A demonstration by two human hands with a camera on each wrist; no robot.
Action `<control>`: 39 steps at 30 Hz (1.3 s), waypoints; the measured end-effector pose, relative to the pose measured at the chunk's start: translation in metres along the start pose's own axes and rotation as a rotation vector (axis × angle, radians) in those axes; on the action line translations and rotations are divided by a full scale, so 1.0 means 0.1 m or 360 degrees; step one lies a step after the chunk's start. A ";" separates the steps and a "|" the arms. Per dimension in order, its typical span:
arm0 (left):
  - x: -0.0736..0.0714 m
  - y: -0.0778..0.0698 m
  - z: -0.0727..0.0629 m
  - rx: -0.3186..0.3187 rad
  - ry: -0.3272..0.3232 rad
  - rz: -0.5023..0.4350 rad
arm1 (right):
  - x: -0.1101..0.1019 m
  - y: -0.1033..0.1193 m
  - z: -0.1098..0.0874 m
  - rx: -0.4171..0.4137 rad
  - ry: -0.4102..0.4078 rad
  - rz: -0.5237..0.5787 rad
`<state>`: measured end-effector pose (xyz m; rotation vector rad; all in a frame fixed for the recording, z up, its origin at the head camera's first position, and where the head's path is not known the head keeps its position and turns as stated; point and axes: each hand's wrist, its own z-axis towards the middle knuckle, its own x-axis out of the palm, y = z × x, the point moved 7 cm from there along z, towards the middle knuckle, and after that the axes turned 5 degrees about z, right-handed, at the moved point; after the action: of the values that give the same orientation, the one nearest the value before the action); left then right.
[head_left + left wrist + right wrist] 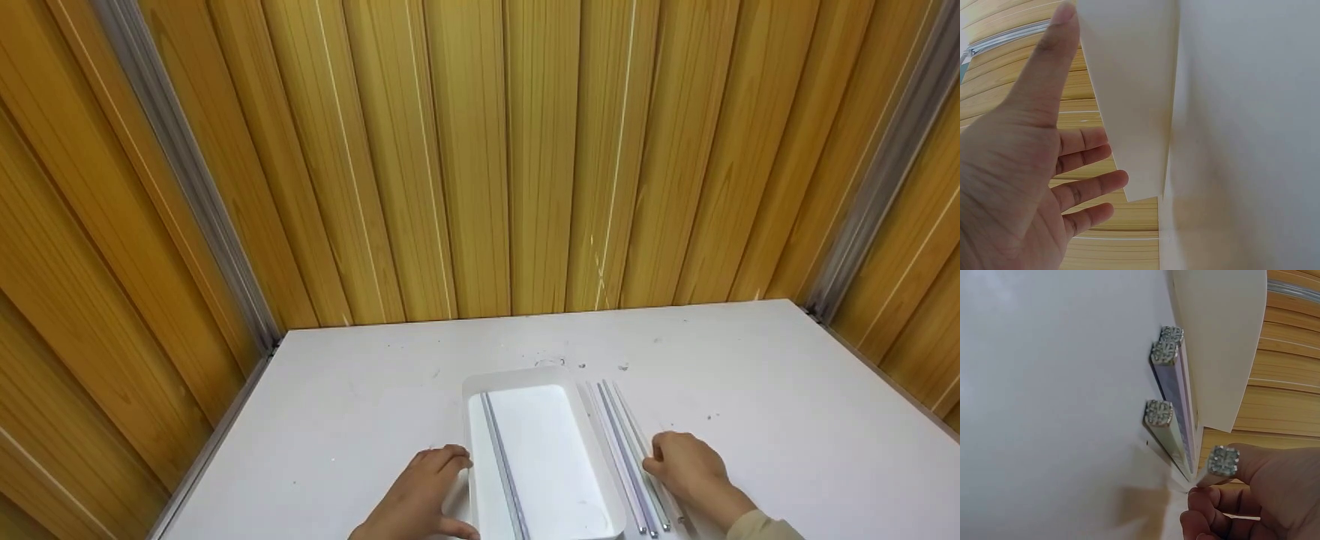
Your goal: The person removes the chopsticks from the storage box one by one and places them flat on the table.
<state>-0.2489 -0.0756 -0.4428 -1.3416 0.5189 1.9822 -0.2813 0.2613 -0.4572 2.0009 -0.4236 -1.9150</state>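
Note:
A shallow white tray (517,379) stands on the table with slim greyish chopsticks (502,461) lying lengthwise along its left side. My left hand (420,487) is at the tray's left wall; in the left wrist view its thumb and extended fingers are right at the rim. On the other side, my right hand (690,465) pinches a pale chopstick (1223,461) between thumb and fingers, its glittery square end tilted up off the table. Several more chopsticks (622,457), lilac, bluish and pale green, lie side by side between the tray and that hand.
The white table (360,405) carries small dark marks (622,367) behind the tray. Wood-patterned panels (472,165) rise at the back and both sides, with metal posts (187,165) in the corners.

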 end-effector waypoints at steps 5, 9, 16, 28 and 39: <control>0.00 0.00 0.01 -0.0019 0.0023 -0.0013 | 0.00 -0.02 0.01 0.0011 -0.0024 -0.0018; 0.00 0.01 0.01 -0.0035 0.0043 -0.0025 | 0.01 -0.02 0.01 0.0020 -0.0027 -0.0028; 0.02 0.02 0.00 -0.0062 0.0070 -0.0047 | 0.03 -0.04 0.01 0.0025 -0.0025 -0.0032; -0.01 0.00 -0.02 -0.0014 -0.0017 -0.0014 | 0.06 -0.06 0.02 0.0037 -0.0019 -0.0016; -0.01 0.02 -0.01 -0.0010 -0.0018 -0.0012 | 0.07 -0.07 0.02 0.0052 -0.0026 -0.0021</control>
<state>-0.2491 -0.0779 -0.4425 -1.3333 0.5018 1.9858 -0.2829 0.2646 -0.4663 2.0148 -0.4501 -1.9454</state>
